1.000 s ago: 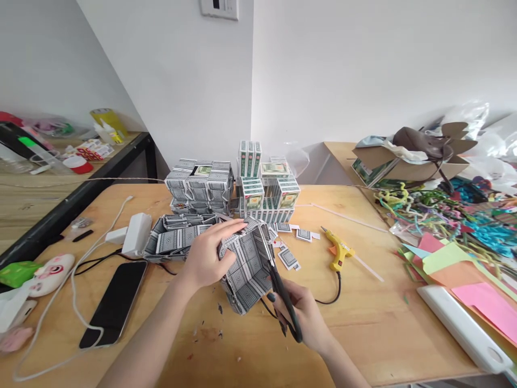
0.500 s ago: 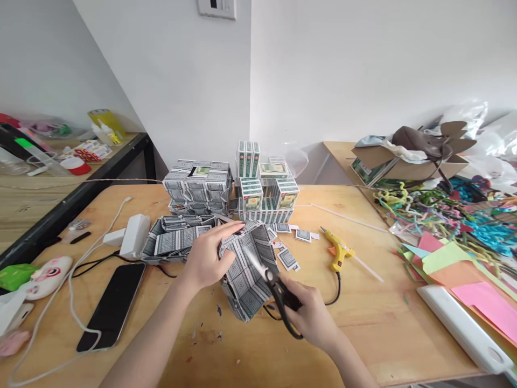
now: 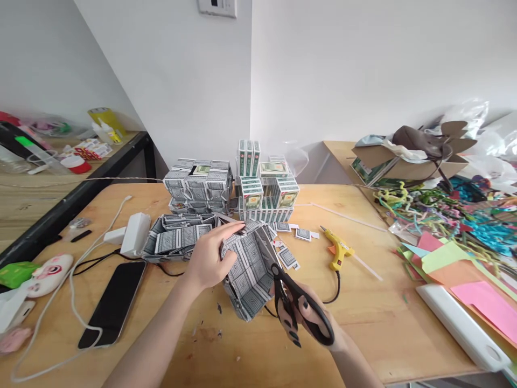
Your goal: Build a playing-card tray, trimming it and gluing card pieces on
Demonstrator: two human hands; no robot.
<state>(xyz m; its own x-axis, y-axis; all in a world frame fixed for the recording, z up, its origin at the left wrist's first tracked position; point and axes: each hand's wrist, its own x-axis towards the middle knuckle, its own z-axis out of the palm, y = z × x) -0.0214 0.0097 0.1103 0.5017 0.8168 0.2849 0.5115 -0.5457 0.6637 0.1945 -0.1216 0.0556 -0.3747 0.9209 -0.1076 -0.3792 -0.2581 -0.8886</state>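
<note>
Tabletop of pale brown wood [image 3: 371, 328] spreads beneath our hands, and near its middle we have a small open box walled with grey-and-white patterned playing cards [image 3: 244, 269], tipped so that its inside faces us. Our bare left hand [image 3: 208, 261] is clamped on its left wall, fingers outside and thumb at the inner edge, and matches its place of half a second ago. Our bare right hand [image 3: 311, 312] is closed around the loops of metal-bladed scissors with black handles [image 3: 291, 284]. Here is the change: the blades leave the open middle of the box and now lie along its right wall, with the loops spread apart. We judge that this brings the cutting edges to the card wall; whether any card sits between them, we cannot tell.

We count, beyond the box in our hand: one bulky block of grey-and-white cards [image 3: 197, 183]; one stack of green-and-white card boxes [image 3: 253, 199], three of them upright on top; one long open box of grey cards [image 3: 151, 245], just behind our left hand; one flat black phone [image 3: 113, 304]; one yellow plastic glue gun [image 3: 339, 253]; two white plastic charger blocks [image 3: 135, 234]; at least three loose grey-backed cards [image 3: 287, 257], some overlapping. The dark scraps [image 3: 219, 308] are too small to count surely.
</note>
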